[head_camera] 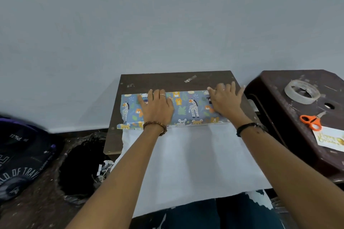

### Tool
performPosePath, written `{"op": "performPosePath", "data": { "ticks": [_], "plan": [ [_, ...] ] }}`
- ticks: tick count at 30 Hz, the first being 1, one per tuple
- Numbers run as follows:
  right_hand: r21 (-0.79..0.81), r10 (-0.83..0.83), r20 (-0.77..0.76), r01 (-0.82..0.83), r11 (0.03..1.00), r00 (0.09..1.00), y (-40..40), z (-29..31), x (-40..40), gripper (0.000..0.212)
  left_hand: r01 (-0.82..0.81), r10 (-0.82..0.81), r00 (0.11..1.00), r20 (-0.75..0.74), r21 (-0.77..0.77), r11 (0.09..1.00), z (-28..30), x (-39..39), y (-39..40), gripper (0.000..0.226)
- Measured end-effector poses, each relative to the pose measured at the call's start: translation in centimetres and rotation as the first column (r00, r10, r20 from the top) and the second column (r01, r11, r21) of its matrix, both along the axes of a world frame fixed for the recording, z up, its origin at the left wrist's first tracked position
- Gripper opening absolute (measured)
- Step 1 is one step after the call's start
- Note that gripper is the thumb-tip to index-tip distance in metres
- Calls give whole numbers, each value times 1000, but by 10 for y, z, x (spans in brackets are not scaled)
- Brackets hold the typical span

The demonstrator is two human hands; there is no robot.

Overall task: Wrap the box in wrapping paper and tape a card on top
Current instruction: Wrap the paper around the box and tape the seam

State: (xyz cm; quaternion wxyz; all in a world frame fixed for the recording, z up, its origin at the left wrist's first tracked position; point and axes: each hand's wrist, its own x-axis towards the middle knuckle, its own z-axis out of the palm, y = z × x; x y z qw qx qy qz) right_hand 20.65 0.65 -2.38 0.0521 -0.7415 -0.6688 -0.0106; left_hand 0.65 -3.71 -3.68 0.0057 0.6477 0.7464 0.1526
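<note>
The box (184,107) lies on a small dark table (167,80), covered by blue animal-print wrapping paper folded over its top. The paper's white underside (195,158) stretches toward me and hangs over the table's near edge. My left hand (156,105) presses flat on the left half of the covered box, fingers straight. My right hand (226,99) presses flat on the right end, fingers spread. A card with gold lettering (329,136) lies on the stool at right, beside orange scissors (311,120) and a tape roll (302,91).
A dark brown plastic stool (275,109) stands close to the table's right side. A black-lined bin (78,165) sits on the floor at left, next to a dark bag (20,156). A grey wall rises right behind the table. Tape scraps (190,79) stick to the tabletop.
</note>
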Motion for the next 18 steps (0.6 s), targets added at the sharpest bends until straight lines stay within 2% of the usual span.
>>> {"op": "performPosePath", "data": {
  "ticks": [1,2,3,4,6,7,10,13,18],
  "plan": [
    [25,17,54,-18,1000,998,-4,6,-6,59,0,0,1000,-1,0,1000,0,1,0,42],
    [48,98,91,-103,994,991,-7,9,-17,64,0,0,1000,-1,-1,1000,1,1,0,42],
    [67,231,81,-236,969,970,-14,11,-34,73,0,0,1000,0,-1,1000,1,2,0,42],
    [67,351,4,-351,934,936,-20,10,-53,75,-2,2,1000,0,-1,1000,1,1,-1,42],
    [19,468,-160,-471,882,869,-29,0,-83,52,1,-1,1000,-5,-9,1000,0,1,-2,43],
    [18,479,-179,-484,875,859,-32,-5,-90,47,6,-6,1000,-5,-17,1000,1,1,-2,43],
    [47,351,-153,-348,936,924,-31,-13,-76,48,4,-4,1000,18,-19,1000,2,1,-3,43],
    [20,158,-155,-157,987,975,-22,-13,-48,62,-36,37,998,43,-31,999,6,2,-4,42],
    [30,93,-177,-89,996,980,-25,-9,-45,66,-144,159,983,87,-157,977,8,-3,-11,53]
  ]
}}
